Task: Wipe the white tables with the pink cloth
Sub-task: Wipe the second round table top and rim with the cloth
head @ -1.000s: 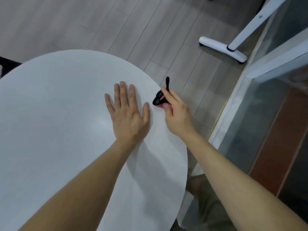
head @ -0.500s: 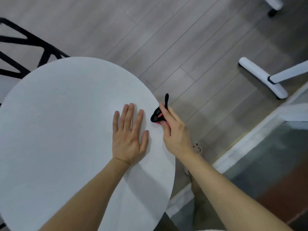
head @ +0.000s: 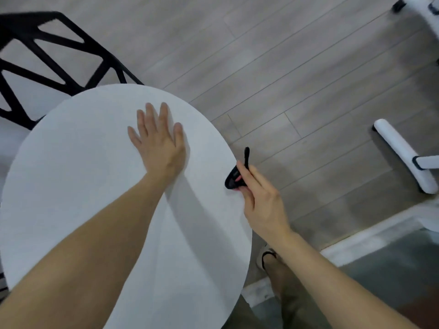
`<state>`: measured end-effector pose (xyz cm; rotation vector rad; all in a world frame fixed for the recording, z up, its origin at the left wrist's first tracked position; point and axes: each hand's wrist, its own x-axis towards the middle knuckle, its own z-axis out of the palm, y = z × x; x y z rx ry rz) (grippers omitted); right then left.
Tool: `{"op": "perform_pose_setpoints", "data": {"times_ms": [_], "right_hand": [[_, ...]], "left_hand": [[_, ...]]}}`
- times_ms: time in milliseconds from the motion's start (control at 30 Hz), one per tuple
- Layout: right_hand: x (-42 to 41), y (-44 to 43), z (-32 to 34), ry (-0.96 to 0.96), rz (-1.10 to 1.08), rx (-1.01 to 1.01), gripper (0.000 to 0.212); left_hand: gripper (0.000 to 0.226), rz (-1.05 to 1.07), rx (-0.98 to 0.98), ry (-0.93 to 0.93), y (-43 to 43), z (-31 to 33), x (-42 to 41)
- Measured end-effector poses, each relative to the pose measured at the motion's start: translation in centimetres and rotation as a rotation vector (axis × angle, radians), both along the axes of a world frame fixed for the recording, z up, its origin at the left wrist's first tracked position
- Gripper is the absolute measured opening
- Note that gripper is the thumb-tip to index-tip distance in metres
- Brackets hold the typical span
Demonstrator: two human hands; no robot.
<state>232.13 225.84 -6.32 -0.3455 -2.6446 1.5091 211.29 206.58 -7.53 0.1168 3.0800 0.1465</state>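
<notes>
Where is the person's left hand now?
In the head view, the left hand lies flat on the white table, towards its far side, left of the right hand gripping the pink cloth at the table's right rim.

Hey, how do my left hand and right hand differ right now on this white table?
The left hand lies flat, fingers straight, palm down on the table; the right hand is curled, pinching a small black-and-pink item. The left hand sits well in on the top; the right hand is at its right rim, partly over the floor. Both are bare.
</notes>
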Motion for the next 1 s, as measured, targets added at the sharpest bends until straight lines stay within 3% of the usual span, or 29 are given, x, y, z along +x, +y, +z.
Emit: {"op": "perform_pose_setpoints", "data": {"times_ms": [133, 300, 567, 700, 833, 1000], "right_hand": [[-9.3, -0.3, 0.2, -0.022, 0.040, -0.013, 0.057], [-24.3, -2.6, 0.4, -0.024, 0.304, 0.021, 0.059], [-14.2, 0.2, 1.2, -0.038, 0.166, -0.106, 0.060], [-23.6, -2.3, 0.8, -0.055, 0.316, 0.008, 0.056], [-33.3, -6.1, 0.6, -0.069, 0.579, -0.015, 0.055], [-28.9, -3.0, 0.9, -0.131, 0.516, -0.092, 0.070]], "left_hand": [[0.064, 0.007, 0.027, 0.027, 0.0, -0.4, 0.4], [0.065, 0.016, 0.036, 0.058, 0.2, -0.5, 0.2], [0.077, 0.002, -0.015, 0.057, 0.1, -0.7, 0.2], [0.079, -0.004, -0.020, 0.047, 0.3, -0.5, 0.5], [0.079, -0.002, -0.027, 0.049, 0.2, -0.3, 0.4], [0.078, 0.001, -0.010, 0.039, 0.3, -0.2, 0.8]]}}
